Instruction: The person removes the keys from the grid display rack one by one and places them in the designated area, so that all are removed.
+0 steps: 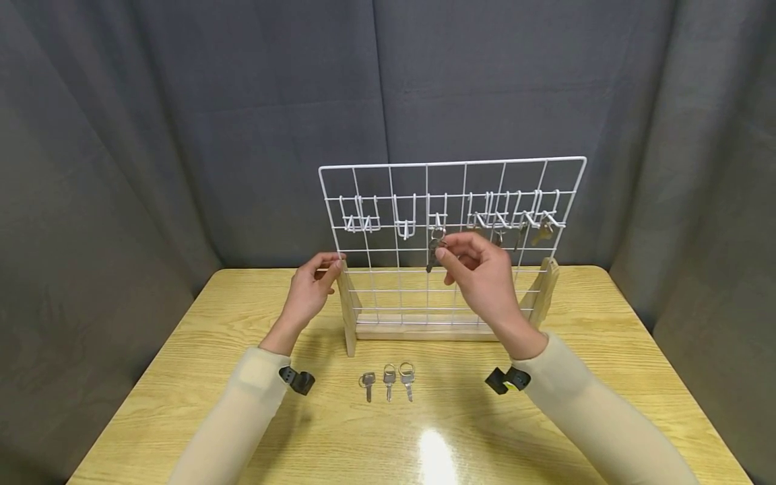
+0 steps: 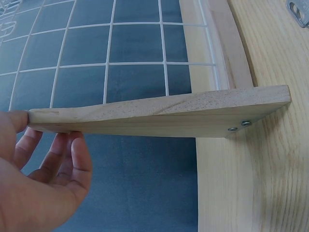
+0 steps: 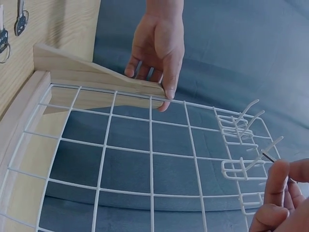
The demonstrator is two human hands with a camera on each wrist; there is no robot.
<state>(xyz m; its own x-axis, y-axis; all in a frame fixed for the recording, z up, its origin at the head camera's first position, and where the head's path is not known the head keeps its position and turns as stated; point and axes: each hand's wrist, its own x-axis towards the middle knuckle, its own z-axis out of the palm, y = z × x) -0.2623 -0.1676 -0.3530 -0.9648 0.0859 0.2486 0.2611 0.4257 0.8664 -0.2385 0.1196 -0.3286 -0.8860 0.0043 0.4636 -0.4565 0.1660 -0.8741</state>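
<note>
My right hand (image 1: 479, 266) pinches a dark key (image 1: 432, 257) between thumb and fingers, in front of a white wire grid rack (image 1: 427, 289). The key's ring (image 1: 438, 234) is right at a middle hook (image 1: 437, 219); whether it is over the hook I cannot tell. In the right wrist view only a thin dark edge shows by the fingertips (image 3: 280, 174). My left hand (image 1: 309, 286) holds the top end of the rack's left wooden support (image 2: 154, 113), thumb on one side and fingers on the other. Three silver keys with rings, including the middle key (image 1: 389, 379), lie on the table.
Several keys, one of them a brass key (image 1: 543, 232), hang from hooks at the rack's right. Other white hooks (image 1: 359, 222) on the left bear no keys. The rack stands on a wooden table (image 1: 242, 316), with a grey curtain (image 1: 273, 135) behind.
</note>
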